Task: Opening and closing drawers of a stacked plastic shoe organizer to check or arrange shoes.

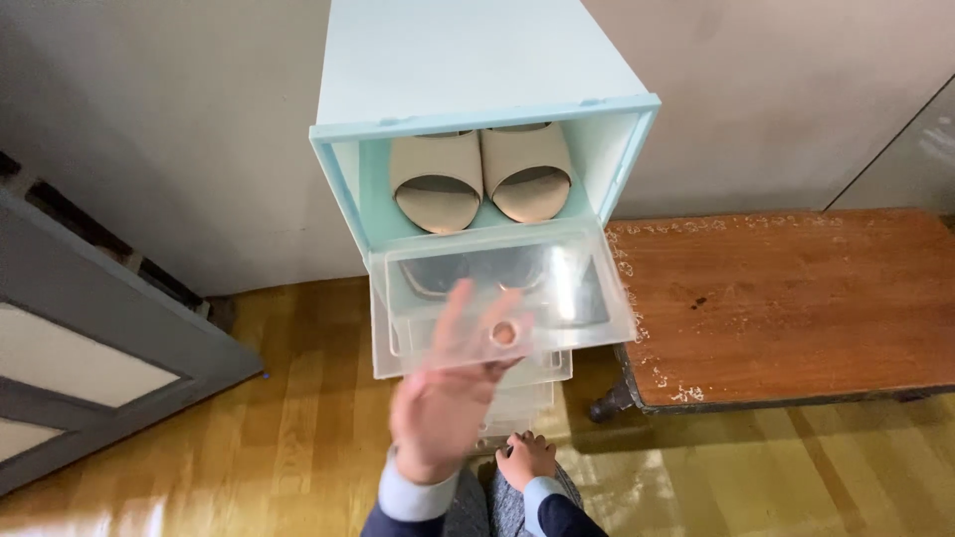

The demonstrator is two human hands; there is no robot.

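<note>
1. While the left hand (pixel 443 398) is raised with its fingers spread and loose, it clasps nothing; its fingertips (pixel 460 298) lie against the underside or front edge of the clear plastic drop-down door (pixel 502 298), near that door's bottom edge and the small round finger hole (pixel 504 333). The hand is blurred, so whether a fingertip sits in the hole cannot be told.
2. The right hand (pixel 525 459) is low, knuckles up and fingers curled, resting by the grey knee and grasping nothing that shows.
3. In my judgement, the flap is best handled with a flat push near the middle of its free edge, so both hinges at the bottom corners of the opening turn evenly and the thin plastic does not twist.
4. The door hangs tilted outward from the lower front edge of the pale blue plastic shoe box (pixel 477 119), the top 1 of a stack of clear boxes (pixel 517 393).
5. Inside the open box, 2 beige open-toe slippers (pixel 482 174) lie side by side, toes toward the opening, touching in the middle.
6. The stack stands on the yellow wood floor (pixel 279 438), just beside the left end of a worn brown wooden bench (pixel 796 298).
</note>
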